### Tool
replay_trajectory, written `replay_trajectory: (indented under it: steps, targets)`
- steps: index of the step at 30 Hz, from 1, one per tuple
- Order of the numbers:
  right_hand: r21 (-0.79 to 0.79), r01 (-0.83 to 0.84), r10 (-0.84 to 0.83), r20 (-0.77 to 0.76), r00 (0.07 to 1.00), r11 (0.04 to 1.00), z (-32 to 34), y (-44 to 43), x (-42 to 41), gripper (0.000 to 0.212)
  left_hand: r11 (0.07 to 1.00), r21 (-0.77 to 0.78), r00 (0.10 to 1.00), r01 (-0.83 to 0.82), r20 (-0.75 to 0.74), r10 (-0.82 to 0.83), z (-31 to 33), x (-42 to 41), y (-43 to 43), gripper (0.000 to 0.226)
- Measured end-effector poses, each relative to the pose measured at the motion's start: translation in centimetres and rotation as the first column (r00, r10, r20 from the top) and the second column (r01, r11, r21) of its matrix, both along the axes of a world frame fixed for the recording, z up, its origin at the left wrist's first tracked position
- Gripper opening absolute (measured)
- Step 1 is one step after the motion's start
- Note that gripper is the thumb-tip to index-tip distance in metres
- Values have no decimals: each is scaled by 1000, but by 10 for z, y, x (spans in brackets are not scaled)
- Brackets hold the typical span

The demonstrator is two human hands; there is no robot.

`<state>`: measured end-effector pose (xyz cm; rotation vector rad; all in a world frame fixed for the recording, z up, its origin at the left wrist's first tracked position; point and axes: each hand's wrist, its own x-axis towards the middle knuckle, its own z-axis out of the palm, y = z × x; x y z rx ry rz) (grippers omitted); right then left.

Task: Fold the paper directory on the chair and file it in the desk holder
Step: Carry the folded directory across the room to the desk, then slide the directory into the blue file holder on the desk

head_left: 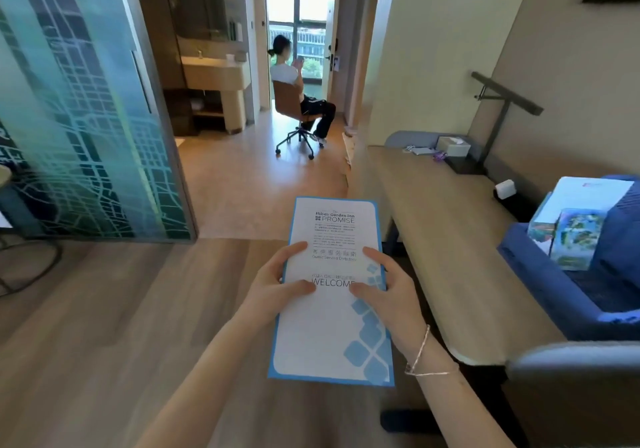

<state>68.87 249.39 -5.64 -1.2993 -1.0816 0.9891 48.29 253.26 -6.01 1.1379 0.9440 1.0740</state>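
Note:
The paper directory [332,330] is a tall white sheet with a blue border and "WELCOME" printed across it. I hold it flat in front of me above the wooden floor. My left hand [277,285] grips its left edge, thumb on top. My right hand [384,292], a thin bracelet on the wrist, grips its right edge the same way. The wooden desk [450,257] runs along the wall to my right. A blue chair [571,292] stands at the desk's near end with a white sheet and colourful boxes on it. No desk holder is clearly visible.
A tissue box [453,146], a black desk lamp [498,125] and a small white object [505,188] sit on the desk. A patterned glass partition [79,118] stands to the left. A person sits on a swivel chair [298,115] in the far doorway.

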Motion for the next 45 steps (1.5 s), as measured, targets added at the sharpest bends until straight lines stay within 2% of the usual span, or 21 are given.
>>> replay_trajectory:
  steps: [8,14,20,24,30,35,40,42,45]
  targets:
    - [-10,105,-105,-80,991,994,8,158,59,57,995,-12,994,103,-38,-104,10,66,182,69]
    - [-14,290,-290,-100,952,957,6,228,109,59,956,-39,954,291,-56,-293,6,134,289,68]
    - [-31,543,-544,-35,839,839,-7,273,156,59,860,-34,857,509,-68,-510,1,212,373,67]
    - [-31,690,-690,-7,724,723,-10,284,177,60,748,-16,744,664,-87,-663,6,258,409,66]
    - [25,889,-886,88,454,458,-11,265,195,61,525,-4,519,851,-135,-844,8,331,418,66]
    - [0,963,-956,126,266,268,-12,222,210,59,325,6,322,946,-161,-933,-1,393,386,66]
    - [-49,982,-978,97,184,180,-18,183,235,55,181,-28,172,983,-190,-967,-13,451,354,66]
    - [-57,985,-985,61,164,160,-21,173,251,54,161,-35,150,986,-209,-966,-16,472,343,66]
    - [-89,977,-981,25,195,192,-23,160,281,53,176,-45,162,983,-221,-962,-20,505,331,65]
